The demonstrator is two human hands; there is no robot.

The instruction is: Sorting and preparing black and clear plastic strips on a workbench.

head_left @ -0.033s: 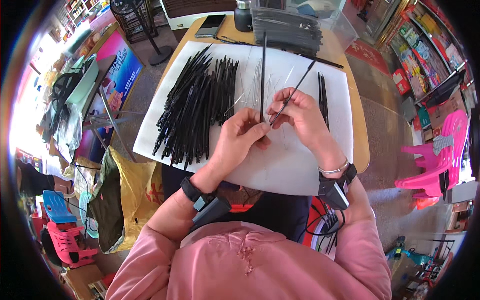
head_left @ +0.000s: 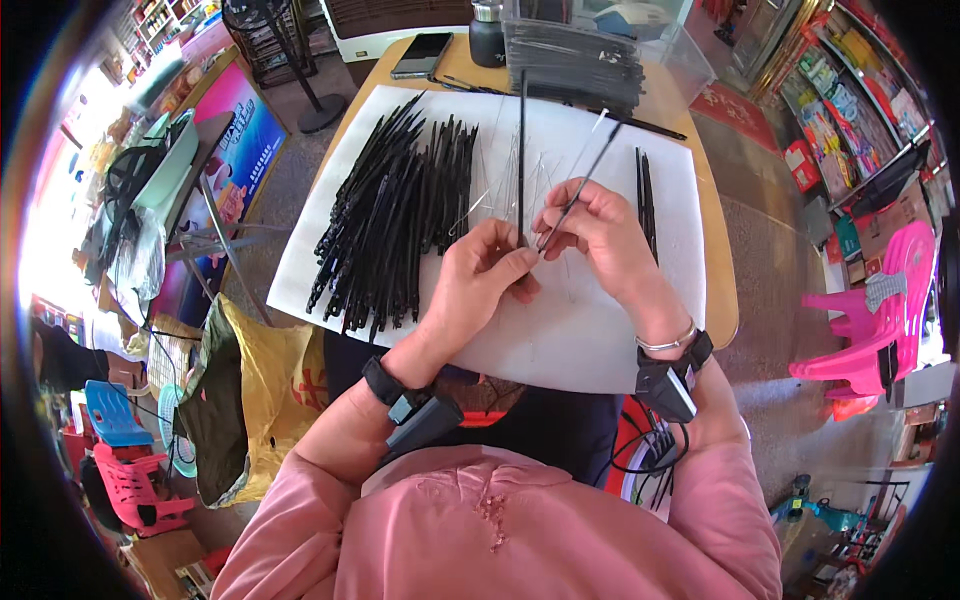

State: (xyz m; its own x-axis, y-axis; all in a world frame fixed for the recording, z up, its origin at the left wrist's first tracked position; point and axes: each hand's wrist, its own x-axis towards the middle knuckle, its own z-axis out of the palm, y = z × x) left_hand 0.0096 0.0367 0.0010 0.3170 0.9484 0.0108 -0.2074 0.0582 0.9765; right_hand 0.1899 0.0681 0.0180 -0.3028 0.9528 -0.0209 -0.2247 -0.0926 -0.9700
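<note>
Right between the person's hands are two thin black sticks, held over the middle of the bench with their lower ends close together at the fingertips; whether those ends touch I can't tell, because the fingers cover them. One, the upright stick (head_left: 522, 150), rises from the left hand (head_left: 490, 265), whose grip pinches it low down between thumb and fingers. The other, a slanted stick (head_left: 592, 170), leans up and away to the right, pinched near its lower end in the grip of the right hand (head_left: 592, 222). Just beyond the fingers, thin clear strands (head_left: 484, 200) lie scattered on a white sheet (head_left: 600, 345). To the left on that sheet sits a big heap of black sticks (head_left: 370, 220), with a smaller bundle (head_left: 450, 165) against its right side; over to the right, a few loose sticks (head_left: 647, 195) lie by themselves. Under it all is the wooden bench (head_left: 723, 290), and along its far side I see a phone (head_left: 423, 55), a dark flask (head_left: 487, 42) and a clear bin (head_left: 675, 65) with more dark sticks. Both wrists carry strapped black devices, the right one also a silvery bracelet (head_left: 668, 342). Farther off, a pink chair (head_left: 870, 320) stands to the right, a fan (head_left: 270, 50) to the left.
</note>
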